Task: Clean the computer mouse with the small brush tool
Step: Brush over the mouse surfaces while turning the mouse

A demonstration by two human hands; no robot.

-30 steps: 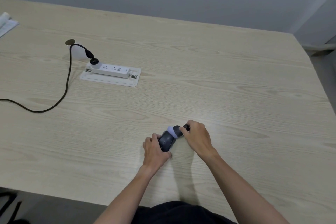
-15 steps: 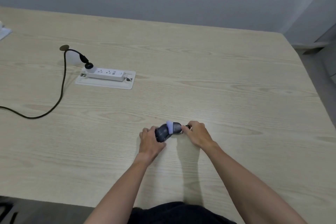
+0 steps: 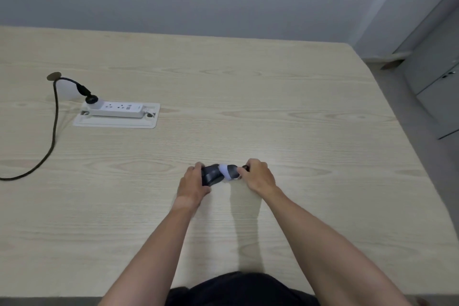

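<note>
A dark grey computer mouse (image 3: 211, 175) lies on the pale wooden table (image 3: 273, 107), near its front middle. My left hand (image 3: 193, 185) grips the mouse from its left side. My right hand (image 3: 258, 176) holds a small brush tool (image 3: 229, 171) with a pale lilac head and a dark handle. The lilac head rests against the right end of the mouse. Most of the handle is hidden in my right fingers.
A white power strip (image 3: 119, 109) sits on a white plate at the left, with a black plug and a dark cable (image 3: 53, 131) trailing off the left edge. The table's right edge drops to a grey floor and cabinets (image 3: 437, 87).
The view has tilted, so the hands sit lower on the table in frame. The mouse has turned from slanted to nearly level, and the brush head has slid along its right end.
</note>
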